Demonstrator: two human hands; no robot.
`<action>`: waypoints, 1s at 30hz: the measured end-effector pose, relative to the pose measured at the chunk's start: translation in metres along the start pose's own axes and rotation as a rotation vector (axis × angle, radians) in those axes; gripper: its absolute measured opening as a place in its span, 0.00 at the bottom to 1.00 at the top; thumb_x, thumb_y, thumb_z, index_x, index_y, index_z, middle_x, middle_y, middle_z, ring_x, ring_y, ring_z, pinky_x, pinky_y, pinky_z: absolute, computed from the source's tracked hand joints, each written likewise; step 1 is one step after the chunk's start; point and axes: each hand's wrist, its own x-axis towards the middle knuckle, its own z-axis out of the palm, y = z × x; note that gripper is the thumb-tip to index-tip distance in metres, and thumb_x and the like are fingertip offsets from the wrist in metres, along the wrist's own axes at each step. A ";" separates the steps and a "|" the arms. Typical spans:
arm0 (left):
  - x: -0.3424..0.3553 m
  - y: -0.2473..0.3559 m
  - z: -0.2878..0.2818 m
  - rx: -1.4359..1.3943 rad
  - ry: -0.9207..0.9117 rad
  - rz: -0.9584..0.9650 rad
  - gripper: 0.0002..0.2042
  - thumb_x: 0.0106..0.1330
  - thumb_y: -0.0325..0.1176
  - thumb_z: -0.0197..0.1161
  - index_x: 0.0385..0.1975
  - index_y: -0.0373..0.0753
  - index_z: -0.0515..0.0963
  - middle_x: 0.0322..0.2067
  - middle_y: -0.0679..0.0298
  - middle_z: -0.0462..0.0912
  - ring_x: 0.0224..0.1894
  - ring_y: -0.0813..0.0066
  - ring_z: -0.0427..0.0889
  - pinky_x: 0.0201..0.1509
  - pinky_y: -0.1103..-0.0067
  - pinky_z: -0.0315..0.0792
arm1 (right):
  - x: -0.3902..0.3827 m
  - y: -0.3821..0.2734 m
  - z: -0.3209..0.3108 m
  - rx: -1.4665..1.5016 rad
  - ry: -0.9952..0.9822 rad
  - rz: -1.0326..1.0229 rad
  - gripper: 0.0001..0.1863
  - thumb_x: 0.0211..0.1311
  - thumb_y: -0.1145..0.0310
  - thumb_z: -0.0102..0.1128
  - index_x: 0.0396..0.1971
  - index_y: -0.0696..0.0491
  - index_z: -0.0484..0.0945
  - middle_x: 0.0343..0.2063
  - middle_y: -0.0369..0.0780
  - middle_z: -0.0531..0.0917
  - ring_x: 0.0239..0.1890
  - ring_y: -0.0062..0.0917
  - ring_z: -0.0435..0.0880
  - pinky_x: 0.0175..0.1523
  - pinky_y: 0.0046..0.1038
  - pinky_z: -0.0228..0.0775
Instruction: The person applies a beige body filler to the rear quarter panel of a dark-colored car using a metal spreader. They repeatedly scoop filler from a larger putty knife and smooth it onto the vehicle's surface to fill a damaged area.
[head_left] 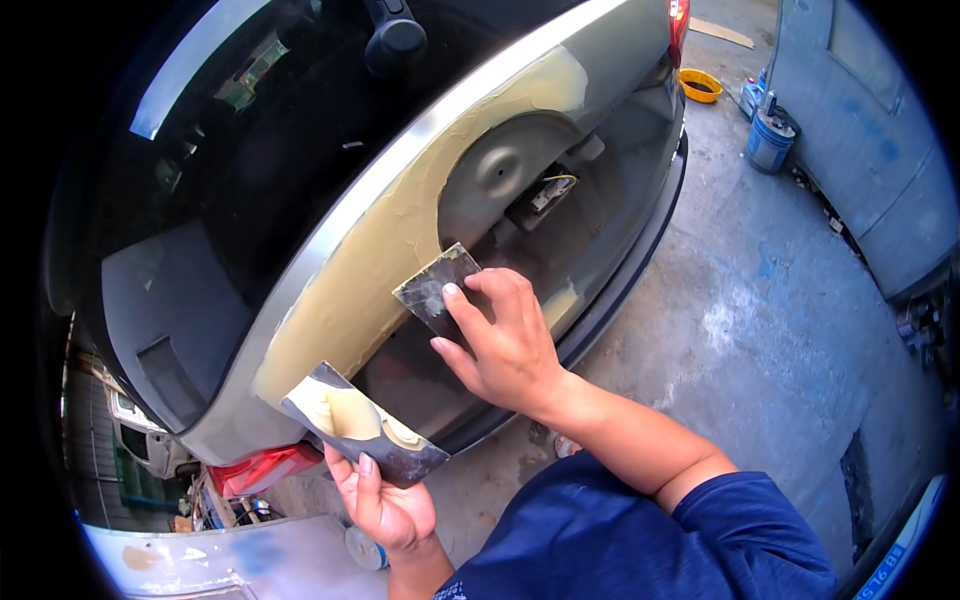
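My right hand (510,345) pinches a dark, flat, squarish filler spreader (425,300). Its far edge lies against or just over the cream body filler (345,285) on the silver tailgate (335,215); contact is hard to tell. That filler forms a broad, slightly streaky band below the rear window. In my left hand (378,500), thumb on top, is a larger dark rectangular mixing plate (405,465) with a mound of the same filler (350,415) on it. The plate is tilted, close to the lower left end of the band.
The recessed panel holds an opening with a yellow wire (560,180). The dark bumper edge (620,300) curves below it. A red tail light (265,470) is at lower left. On the concrete floor stand a yellow basin (700,86) and a blue bucket (770,140), beside a loose grey panel (880,130).
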 end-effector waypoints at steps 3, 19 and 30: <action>0.000 -0.001 0.006 -0.002 0.021 -0.012 0.27 0.62 0.22 0.51 0.64 0.32 0.58 0.59 0.53 0.69 0.61 0.61 0.69 0.66 0.65 0.62 | -0.008 0.002 -0.003 -0.006 -0.027 0.005 0.29 0.41 0.68 0.73 0.47 0.58 0.74 0.47 0.49 0.69 0.48 0.44 0.70 0.52 0.41 0.67; 0.000 -0.009 0.026 -0.138 -0.170 -0.047 0.24 0.68 0.21 0.47 0.65 0.36 0.58 0.62 0.54 0.67 0.63 0.63 0.67 0.69 0.65 0.61 | -0.048 0.020 -0.069 0.767 -0.442 -0.033 0.26 0.53 0.65 0.69 0.53 0.56 0.76 0.52 0.47 0.72 0.55 0.37 0.73 0.58 0.33 0.67; -0.010 -0.005 0.020 -0.091 -0.040 -0.019 0.26 0.63 0.20 0.50 0.64 0.34 0.60 0.60 0.54 0.70 0.62 0.61 0.69 0.67 0.65 0.63 | 0.022 0.027 -0.055 1.263 -0.093 0.563 0.23 0.69 0.58 0.52 0.56 0.58 0.66 0.53 0.43 0.74 0.55 0.22 0.74 0.59 0.33 0.70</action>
